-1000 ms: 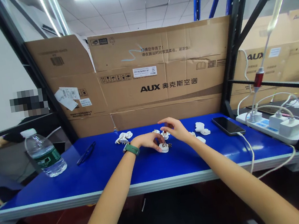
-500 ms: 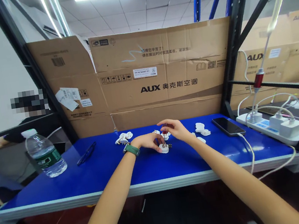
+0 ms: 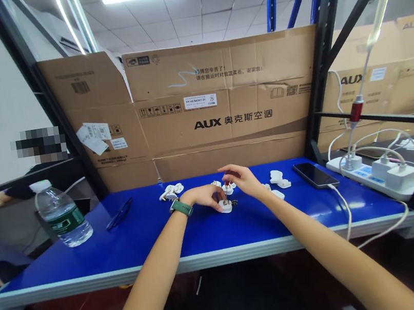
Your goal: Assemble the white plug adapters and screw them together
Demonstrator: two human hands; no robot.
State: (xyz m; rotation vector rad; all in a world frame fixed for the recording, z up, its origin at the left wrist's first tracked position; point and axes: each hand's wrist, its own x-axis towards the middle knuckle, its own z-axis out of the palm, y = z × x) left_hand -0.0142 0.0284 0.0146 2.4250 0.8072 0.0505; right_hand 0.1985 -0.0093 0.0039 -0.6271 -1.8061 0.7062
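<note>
My left hand is closed, its thumb and fingers pinching a white plug against the blue tabletop. My right hand grips the red handle of a screwdriver, which stands roughly upright with its shaft pointing down at the plug. Where the tip meets the plug is too small to make out. Small dark pieces, perhaps screws, lie just right of the plug. Behind the hands are more white plug parts.
White plug pieces lie in a group on the left and another on the right. Glasses and a water bottle stand further left. A phone with a cable and a power strip are at right. Cardboard closes the back.
Both hands stay at the plug with the screwdriver over it. The plug has shifted very slightly left, and the camera view has moved a little.
</note>
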